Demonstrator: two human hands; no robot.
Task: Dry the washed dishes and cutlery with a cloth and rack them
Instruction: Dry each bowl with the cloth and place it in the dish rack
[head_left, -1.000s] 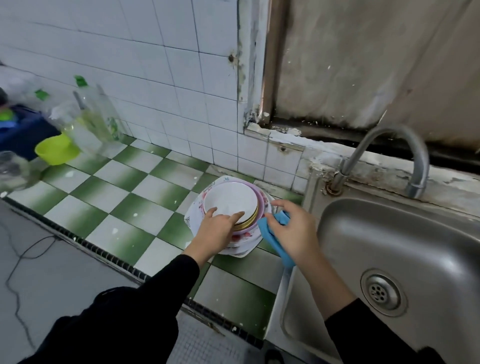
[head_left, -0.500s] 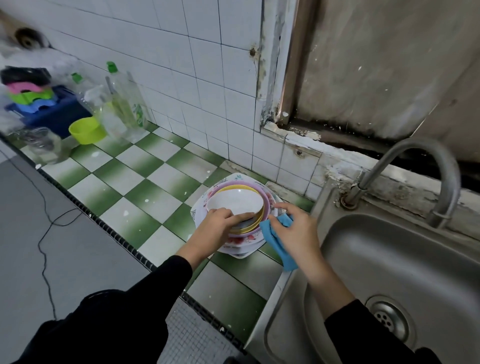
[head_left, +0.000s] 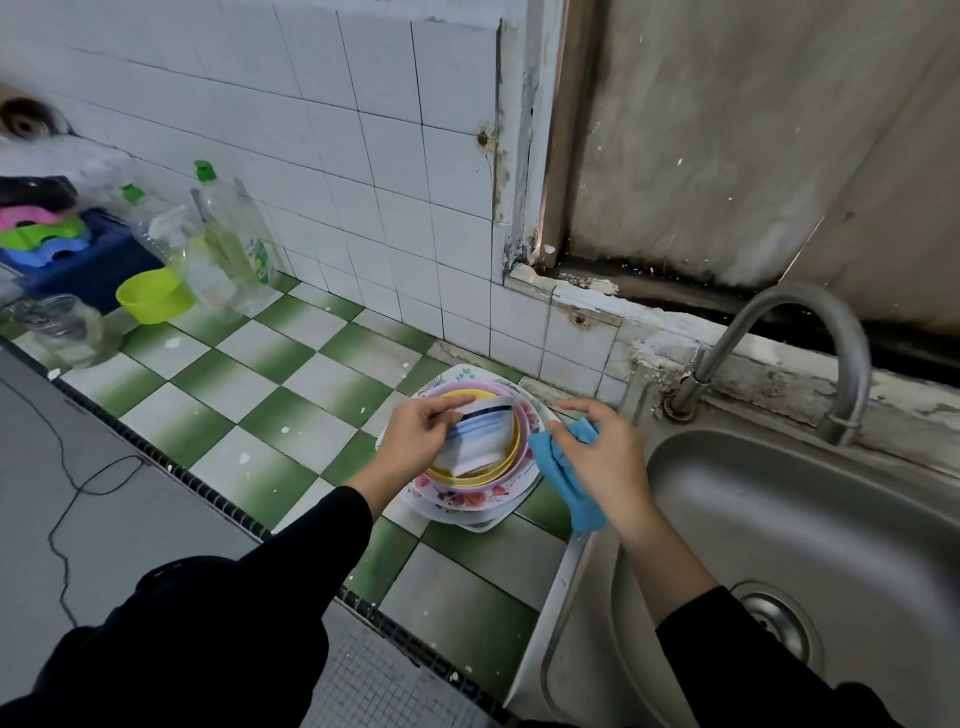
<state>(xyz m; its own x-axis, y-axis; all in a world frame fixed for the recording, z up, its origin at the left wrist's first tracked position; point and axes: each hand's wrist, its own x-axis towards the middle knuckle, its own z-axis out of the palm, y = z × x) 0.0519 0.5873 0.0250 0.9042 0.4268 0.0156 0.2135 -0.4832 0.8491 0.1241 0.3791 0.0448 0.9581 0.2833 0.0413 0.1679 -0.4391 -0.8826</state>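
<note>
A left hand (head_left: 415, 436) hides one side of the striped bowl (head_left: 480, 434), a right hand (head_left: 608, 462) half the blue cloth (head_left: 571, 488); the sink (head_left: 779, 519) runs off the right edge; far-left bottles (head_left: 228, 244) blur.

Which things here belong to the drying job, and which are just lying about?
Job: blue-banded bowl; blue cloth; stack of bowls and floral plates under the bowl.
Lying about: lime-green bowl; green-capped bottles; glass jar; tap; sink.

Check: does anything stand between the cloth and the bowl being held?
Nothing visible does. The left hand grips the tilted blue-striped bowl over the dish stack; the right hand holds the blue cloth beside it.
</note>
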